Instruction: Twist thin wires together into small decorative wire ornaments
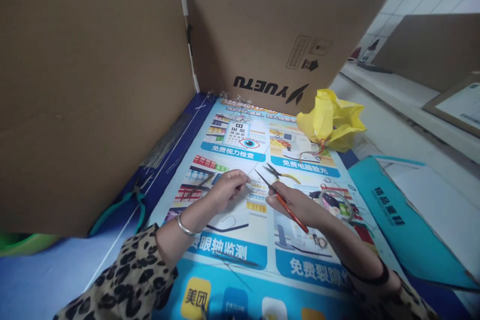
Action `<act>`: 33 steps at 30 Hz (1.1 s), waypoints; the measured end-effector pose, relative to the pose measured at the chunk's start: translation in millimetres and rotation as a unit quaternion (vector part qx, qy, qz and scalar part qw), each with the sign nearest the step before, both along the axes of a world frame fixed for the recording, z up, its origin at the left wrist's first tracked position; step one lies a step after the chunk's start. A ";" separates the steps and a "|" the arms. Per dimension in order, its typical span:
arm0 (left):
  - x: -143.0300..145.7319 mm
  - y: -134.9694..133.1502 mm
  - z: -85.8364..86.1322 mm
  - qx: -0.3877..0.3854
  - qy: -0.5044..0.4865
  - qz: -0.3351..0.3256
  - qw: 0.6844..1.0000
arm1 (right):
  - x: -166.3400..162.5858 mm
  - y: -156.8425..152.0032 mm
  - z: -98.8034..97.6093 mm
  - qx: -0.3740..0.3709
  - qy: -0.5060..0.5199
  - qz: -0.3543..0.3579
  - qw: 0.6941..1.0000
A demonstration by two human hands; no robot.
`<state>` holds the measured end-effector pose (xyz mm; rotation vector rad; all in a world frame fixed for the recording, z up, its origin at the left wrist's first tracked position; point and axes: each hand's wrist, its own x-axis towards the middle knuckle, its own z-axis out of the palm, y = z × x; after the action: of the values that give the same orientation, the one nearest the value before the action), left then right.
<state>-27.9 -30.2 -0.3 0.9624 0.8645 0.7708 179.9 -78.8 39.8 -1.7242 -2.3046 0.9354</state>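
My left hand [227, 188] is closed in a pinch on a thin wire end, its wrist wearing a silver bangle. My right hand [296, 203] grips red-handled needle-nose pliers [285, 203], whose tips point up and left toward the left fingers. Both hands hover over a blue printed poster [240, 255] that covers the table. A second pair of pliers with yellow handles [282, 175] lies on the poster just beyond my right hand. A curved piece of dark wire [230, 224] rests on the poster below my left hand.
Cardboard walls [93, 85] stand at the left and back. A bundle of thin wires [168, 140] and teal-handled pliers [125, 205] lie at the left. A yellow plastic bag [332, 120] sits at the back right, a wire coil [337, 205] and a teal folder [397, 220] on the right.
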 end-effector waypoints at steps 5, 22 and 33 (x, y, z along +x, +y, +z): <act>-0.7 -2.0 3.5 0.013 -0.010 -0.011 1.000 | -3.4 1.5 4.0 0.002 -0.007 0.028 1.000; -0.3 0.4 1.4 -0.103 -0.038 -0.091 0.990 | -24.6 3.4 -4.2 -0.058 0.137 0.009 0.989; -0.8 1.9 -1.3 -0.041 -0.007 -0.103 0.994 | -23.6 8.1 -7.5 -0.077 0.141 0.008 0.987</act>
<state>-28.7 -28.3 -1.6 0.9556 0.7654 0.5618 156.3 -70.6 32.3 -1.5103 -2.1164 1.2972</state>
